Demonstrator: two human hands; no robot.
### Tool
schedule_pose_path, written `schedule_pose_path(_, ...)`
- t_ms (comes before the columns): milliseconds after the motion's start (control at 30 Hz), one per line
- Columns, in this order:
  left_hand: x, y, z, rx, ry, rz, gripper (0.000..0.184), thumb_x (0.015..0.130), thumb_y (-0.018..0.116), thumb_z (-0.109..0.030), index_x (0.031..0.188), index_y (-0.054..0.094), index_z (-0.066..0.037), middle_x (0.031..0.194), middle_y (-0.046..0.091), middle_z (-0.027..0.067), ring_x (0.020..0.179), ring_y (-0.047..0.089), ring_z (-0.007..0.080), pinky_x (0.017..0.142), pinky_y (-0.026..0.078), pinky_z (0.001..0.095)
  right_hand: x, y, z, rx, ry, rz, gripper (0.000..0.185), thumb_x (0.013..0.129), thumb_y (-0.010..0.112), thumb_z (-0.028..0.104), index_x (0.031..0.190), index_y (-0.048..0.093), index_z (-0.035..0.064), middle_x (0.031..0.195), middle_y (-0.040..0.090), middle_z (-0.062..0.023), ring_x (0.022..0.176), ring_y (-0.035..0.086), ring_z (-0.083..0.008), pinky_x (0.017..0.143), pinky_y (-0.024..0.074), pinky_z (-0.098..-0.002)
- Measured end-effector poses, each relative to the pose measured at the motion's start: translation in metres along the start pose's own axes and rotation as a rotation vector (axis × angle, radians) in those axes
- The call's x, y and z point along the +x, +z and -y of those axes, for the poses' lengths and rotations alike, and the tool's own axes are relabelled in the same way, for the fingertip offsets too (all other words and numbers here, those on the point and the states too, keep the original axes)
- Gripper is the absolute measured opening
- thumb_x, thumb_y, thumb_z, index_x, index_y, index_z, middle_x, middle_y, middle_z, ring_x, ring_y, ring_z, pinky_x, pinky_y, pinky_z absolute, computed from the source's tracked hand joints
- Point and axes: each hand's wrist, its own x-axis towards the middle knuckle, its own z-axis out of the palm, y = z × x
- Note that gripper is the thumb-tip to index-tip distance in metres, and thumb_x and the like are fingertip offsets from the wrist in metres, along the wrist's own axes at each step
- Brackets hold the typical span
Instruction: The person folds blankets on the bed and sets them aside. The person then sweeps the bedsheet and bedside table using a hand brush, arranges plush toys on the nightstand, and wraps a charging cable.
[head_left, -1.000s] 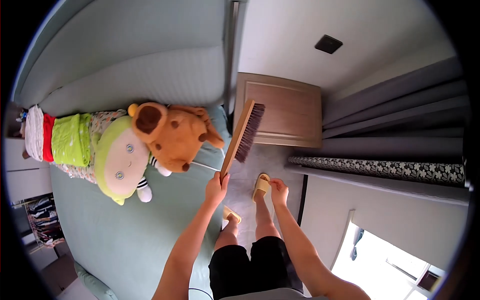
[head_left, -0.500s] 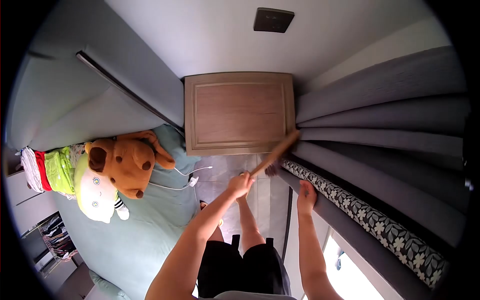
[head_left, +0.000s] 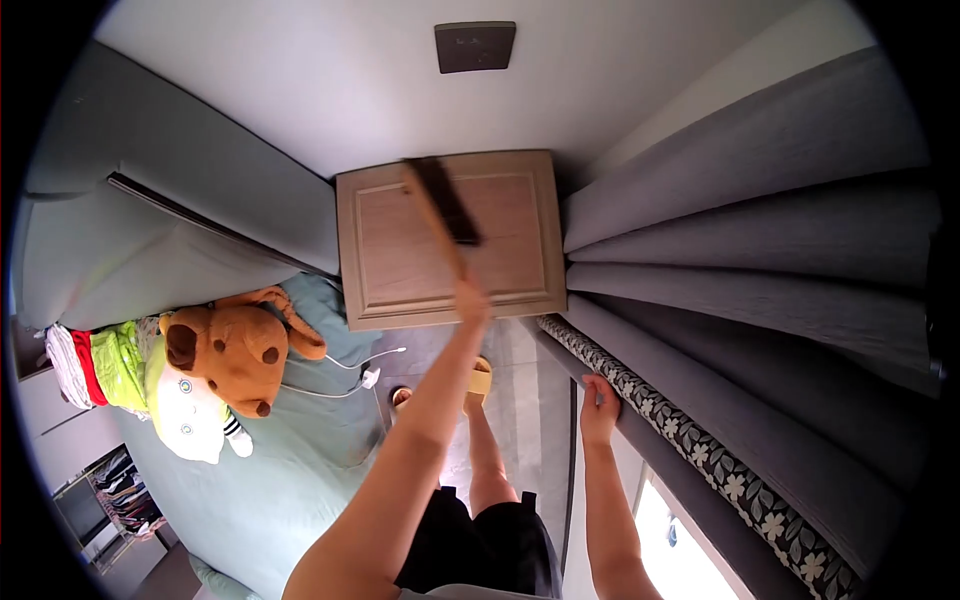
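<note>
My left hand (head_left: pixel 472 302) is closed around the wooden handle of a long brush (head_left: pixel 430 205) with dark bristles. The brush is over the wooden nightstand (head_left: pixel 355 260), its head towards the wall, slightly blurred by motion. I cannot tell whether the bristles touch the top. My right hand (head_left: pixel 600 405) is by the grey window ledge (head_left: pixel 640 430), beside a black-and-white floral roll (head_left: pixel 690 445). Its fingers are loosely bent and apart, with nothing seen in them.
Grey curtains (head_left: pixel 740 210) hang on the right. At left is a bed (head_left: pixel 260 500) with a brown plush toy (head_left: pixel 235 350), a white plush (head_left: pixel 185 425) and folded clothes (head_left: pixel 118 365). A white cable with a plug (head_left: pixel 370 378) lies at its edge. Yellow slippers (head_left: pixel 480 378) are on the tiled floor.
My left hand has swung the brush from the curtain side, up and left, to over the nightstand. My right hand stays by the ledge. The view has shifted slightly.
</note>
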Motion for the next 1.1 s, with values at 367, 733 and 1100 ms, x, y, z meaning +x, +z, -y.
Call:
schedule_pose_path(367, -0.068, -0.102, 0.011, 0.407, 0.418, 0.629, 0.038, 0.086, 0.042, -0.036, 0.098, 0.046, 0.0, 0.078, 0.058, 0.0247, 0.073, 0.056, 0.0411, 0.062, 0.044, 0.0477, -0.008, 0.0, -0.018, 0.089, 0.04, -0.018, 0.01, 0.079, 0.049, 0.003, 0.082, 0.059, 0.0024, 0.081, 0.06, -0.0064, 0.078, 0.056, -0.0162, 0.074, 0.0432, -0.027)
schedule_pose_path(733, -0.028, -0.254, 0.106, 0.486, 0.234, -0.142, 0.03, 0.088, 0.039, -0.032, 0.087, 0.04, -0.002, 0.065, 0.056, 0.0239, 0.062, 0.054, 0.043, 0.051, 0.042, 0.0501, -0.032, 0.043, 0.003, 0.171, 0.07, 0.084, 0.011, 0.078, 0.05, 0.0, 0.08, 0.06, 0.0022, 0.077, 0.06, -0.0073, 0.075, 0.056, -0.0159, 0.072, 0.0427, -0.0255)
schedule_pose_path(1100, -0.101, -0.252, 0.122, 0.425, 0.328, 0.123, 0.026, 0.087, 0.042, -0.031, 0.086, 0.042, -0.005, 0.059, 0.056, 0.0186, 0.055, 0.056, 0.0378, 0.049, 0.042, 0.0487, -0.055, 0.057, 0.033, 0.296, 0.154, 0.211, 0.012, 0.079, 0.048, -0.002, 0.081, 0.06, 0.0011, 0.078, 0.06, -0.0018, 0.074, 0.052, -0.0071, 0.069, 0.0408, -0.0199)
